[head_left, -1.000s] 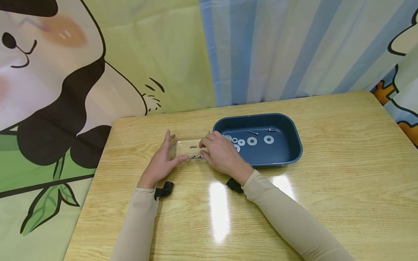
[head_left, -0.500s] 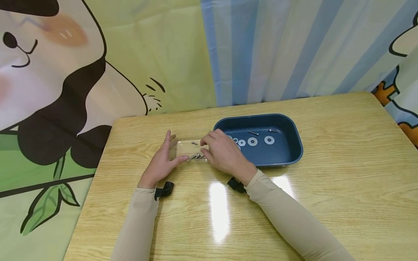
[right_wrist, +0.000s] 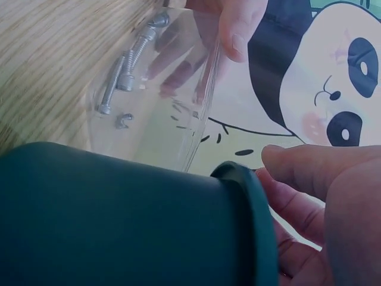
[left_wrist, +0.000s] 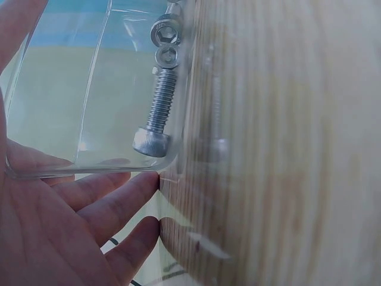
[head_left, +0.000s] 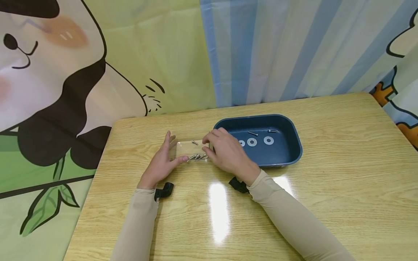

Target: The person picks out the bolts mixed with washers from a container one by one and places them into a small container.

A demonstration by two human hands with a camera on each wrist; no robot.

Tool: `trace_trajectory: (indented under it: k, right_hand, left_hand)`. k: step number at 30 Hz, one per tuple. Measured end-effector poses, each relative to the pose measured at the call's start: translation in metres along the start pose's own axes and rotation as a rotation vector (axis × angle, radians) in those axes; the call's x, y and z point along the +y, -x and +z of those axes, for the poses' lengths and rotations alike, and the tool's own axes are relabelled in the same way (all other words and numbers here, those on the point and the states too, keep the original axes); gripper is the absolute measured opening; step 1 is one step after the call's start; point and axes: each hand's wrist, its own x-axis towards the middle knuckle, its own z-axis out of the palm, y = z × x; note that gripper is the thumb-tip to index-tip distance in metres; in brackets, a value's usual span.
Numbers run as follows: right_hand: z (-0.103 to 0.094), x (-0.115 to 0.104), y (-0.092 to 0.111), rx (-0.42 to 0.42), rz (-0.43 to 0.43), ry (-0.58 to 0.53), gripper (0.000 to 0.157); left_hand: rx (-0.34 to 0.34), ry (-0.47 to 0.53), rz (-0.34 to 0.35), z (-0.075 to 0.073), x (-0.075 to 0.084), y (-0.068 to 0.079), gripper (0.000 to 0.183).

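Note:
A clear plastic box (head_left: 187,148) sits left of the blue tray (head_left: 274,159). My left hand (head_left: 161,161) holds the box's left end, thumb along the near wall and fingers at the far side. Several socket-head bolts (left_wrist: 158,110) lie along the box's near side; a small screw (head_left: 195,142) lies apart near its far side. Over the tray's left rim, my right hand (head_left: 226,150) has its thumb and index finger slightly apart, with nothing visible between them. In the right wrist view its fingers (right_wrist: 292,202) show just beyond the tray wall (right_wrist: 119,220).
In the tray lie flat washers (head_left: 269,140) and loose screws (head_left: 253,133); its left part is hidden by my right hand. A printed curtain (head_left: 176,54) hangs behind the wooden table (head_left: 183,224). Black wrist mounts (head_left: 164,190) sit beside both wrists.
My right hand has drawn rightward from the box toward the tray, covering more washers. The small screw in the box has shifted toward the far side and turned. My left hand stays put.

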Motion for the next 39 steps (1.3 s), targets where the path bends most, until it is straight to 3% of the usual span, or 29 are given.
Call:
trace_trajectory:
  k: [19,39]
  right_hand:
    - [-0.016,0.005,0.003,0.041,0.076,-0.056,0.013]
    - [-0.040,0.026,0.023,0.063,0.197,-0.064,0.019]
  left_hand:
    - [0.003,0.007,0.011,0.001,-0.001,0.001,0.113]
    - [0.006,0.003,0.004,0.001,-0.003,0.000,0.112]
